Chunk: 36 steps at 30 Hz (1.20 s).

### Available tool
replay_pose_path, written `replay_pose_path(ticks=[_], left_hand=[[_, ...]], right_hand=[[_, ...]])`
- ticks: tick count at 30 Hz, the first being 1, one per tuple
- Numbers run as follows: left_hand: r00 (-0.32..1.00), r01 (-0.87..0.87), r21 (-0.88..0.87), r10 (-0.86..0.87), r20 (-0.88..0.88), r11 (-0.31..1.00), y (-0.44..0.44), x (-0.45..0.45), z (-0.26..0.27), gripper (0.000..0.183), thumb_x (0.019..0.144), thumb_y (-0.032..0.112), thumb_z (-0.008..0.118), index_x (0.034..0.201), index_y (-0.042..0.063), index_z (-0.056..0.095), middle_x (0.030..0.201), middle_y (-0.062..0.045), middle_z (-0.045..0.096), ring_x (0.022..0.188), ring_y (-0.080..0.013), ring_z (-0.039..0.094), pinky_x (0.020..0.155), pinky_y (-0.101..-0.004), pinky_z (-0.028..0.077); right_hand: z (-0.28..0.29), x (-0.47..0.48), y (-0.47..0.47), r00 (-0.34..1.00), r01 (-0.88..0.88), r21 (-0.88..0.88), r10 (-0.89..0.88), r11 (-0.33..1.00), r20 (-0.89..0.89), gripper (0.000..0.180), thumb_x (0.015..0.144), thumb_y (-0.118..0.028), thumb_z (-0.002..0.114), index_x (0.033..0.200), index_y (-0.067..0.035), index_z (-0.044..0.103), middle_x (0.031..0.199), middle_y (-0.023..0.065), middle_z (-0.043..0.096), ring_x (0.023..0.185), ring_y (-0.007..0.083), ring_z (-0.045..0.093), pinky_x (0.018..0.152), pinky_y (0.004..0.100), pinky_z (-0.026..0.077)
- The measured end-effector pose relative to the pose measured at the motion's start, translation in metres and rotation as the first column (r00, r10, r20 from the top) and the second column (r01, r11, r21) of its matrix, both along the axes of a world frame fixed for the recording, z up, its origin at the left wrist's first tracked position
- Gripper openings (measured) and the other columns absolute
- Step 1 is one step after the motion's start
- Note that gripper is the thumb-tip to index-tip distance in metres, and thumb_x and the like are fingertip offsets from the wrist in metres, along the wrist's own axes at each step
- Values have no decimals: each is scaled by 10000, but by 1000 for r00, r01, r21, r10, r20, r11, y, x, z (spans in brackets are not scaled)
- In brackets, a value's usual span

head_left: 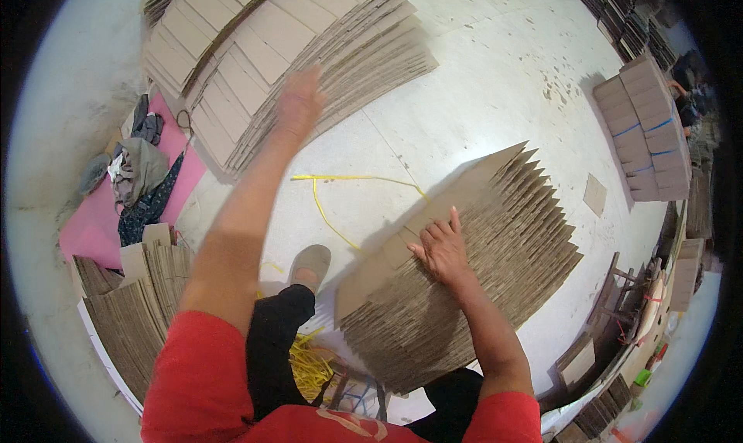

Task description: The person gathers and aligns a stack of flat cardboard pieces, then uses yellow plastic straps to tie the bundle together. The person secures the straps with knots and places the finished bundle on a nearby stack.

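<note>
My left hand [300,102], slightly blurred, is over the near edge of a large fanned stack of flat cardboard pieces [278,22] at the upper left. Whether its fingers grip a sheet cannot be made out. My right hand [444,246] rests on a second pile of flat cardboard pieces [464,292], layered with jagged ends, just in front of me. Its index finger points outward and the thumb is spread, with nothing seen in its grasp. Yellow plastic strapping [348,177] lies on the floor between the two piles and runs to the nearer one.
Clothes [142,170] lie on a pink mat [87,228] at left, above more upright cardboard [125,315]. Yellow strips [310,364] are heaped near my shod foot [312,263]. Strapped cardboard bundles [647,129] stand at right, with a person partly visible behind.
</note>
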<state>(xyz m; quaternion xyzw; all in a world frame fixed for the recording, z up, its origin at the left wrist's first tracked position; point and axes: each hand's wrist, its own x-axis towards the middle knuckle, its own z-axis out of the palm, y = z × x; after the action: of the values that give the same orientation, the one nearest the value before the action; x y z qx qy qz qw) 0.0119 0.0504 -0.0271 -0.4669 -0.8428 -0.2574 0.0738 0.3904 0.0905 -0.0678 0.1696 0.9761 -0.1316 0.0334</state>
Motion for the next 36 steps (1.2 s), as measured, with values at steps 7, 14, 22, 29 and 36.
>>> replay_pose_path(ticks=[7, 14, 22, 29, 36], left_hand=[[981, -158, -241, 123, -152, 957, -29, -82, 4, 784, 705, 86, 700, 1381, 95, 303, 1387, -116, 385, 1233, -309, 386, 962, -431, 397], [979, -15, -305, -48, -199, 952, -23, -90, 6, 795, 694, 40, 669, 1396, 138, 310, 1396, -138, 370, 1216, -347, 397, 1011, -395, 379], [872, 132, -350, -277, -404, 927, -14, -84, 20, 663, 756, -57, 482, 1334, 261, 429, 1457, -100, 296, 1231, -342, 400, 997, -445, 374], [897, 23, -380, -187, -401, 925, -24, -81, 28, 714, 719, -76, 493, 1370, 201, 393, 1458, -110, 281, 1191, -341, 426, 959, -448, 405], [772, 124, -174, -206, -601, 977, -44, -76, 97, 771, 663, -113, 527, 1372, 157, 385, 1408, -113, 354, 1028, -334, 496, 862, -391, 443]], right_hand=[[-5, 1, 2, 991, -45, 20, 47, 999, -127, 393, 879, -386, 504, 848, -14, 627, 854, 115, 564, 961, 269, 513, 1108, 551, 124], [1, 0, 2, 989, -13, -38, 7, 999, -148, 328, 836, -354, 576, 800, -29, 604, 828, 117, 554, 964, 277, 512, 1099, 552, 149], [2, -1, 1, 997, -4, -18, 3, 1000, -77, 319, 846, -346, 563, 861, -32, 616, 866, 85, 558, 993, 243, 511, 1107, 542, 139], [0, 2, 1, 991, 20, -32, -24, 999, -129, 329, 866, -335, 530, 811, -24, 621, 838, 112, 561, 948, 262, 516, 1117, 530, 125], [7, -4, 0, 994, 18, -35, -21, 999, -103, 337, 867, -332, 522, 802, -21, 634, 801, 109, 556, 929, 250, 523, 1124, 519, 115]])
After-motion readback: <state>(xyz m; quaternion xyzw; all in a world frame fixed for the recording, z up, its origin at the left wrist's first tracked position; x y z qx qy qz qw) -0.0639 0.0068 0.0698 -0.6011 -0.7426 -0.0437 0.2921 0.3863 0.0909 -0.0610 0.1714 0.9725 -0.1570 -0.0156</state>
